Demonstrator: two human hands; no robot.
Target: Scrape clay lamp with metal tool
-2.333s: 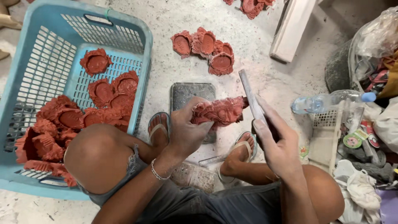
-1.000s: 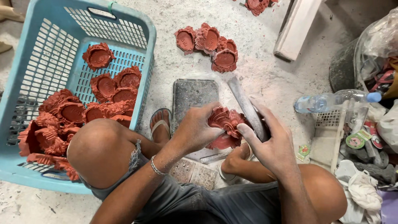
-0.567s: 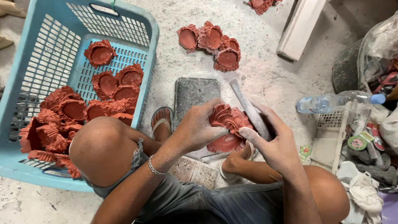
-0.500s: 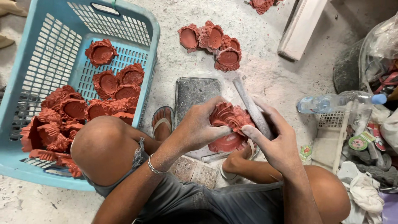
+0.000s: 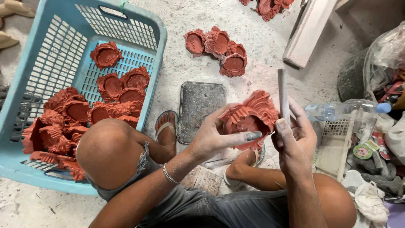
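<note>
Near the centre, the left hand (image 5: pixel 213 139) grips a red clay moulding (image 5: pixel 249 116); the right hand (image 5: pixel 295 139) pinches a grey file (image 5: pixel 282 95).

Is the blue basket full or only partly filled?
Partly filled. Red clay pieces cover the near part of the blue basket; its far floor shows bare mesh.

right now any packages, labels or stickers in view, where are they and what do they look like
Clear plastic bottle: lying on its side at right, blue cap, no label readable.
Round sticker or small packet: right edge, beside the white mesh tray, green and white with red and yellow spots.
Clear plastic bag: upper right corner, crumpled, coloured items inside.
No signs or screens.
</note>
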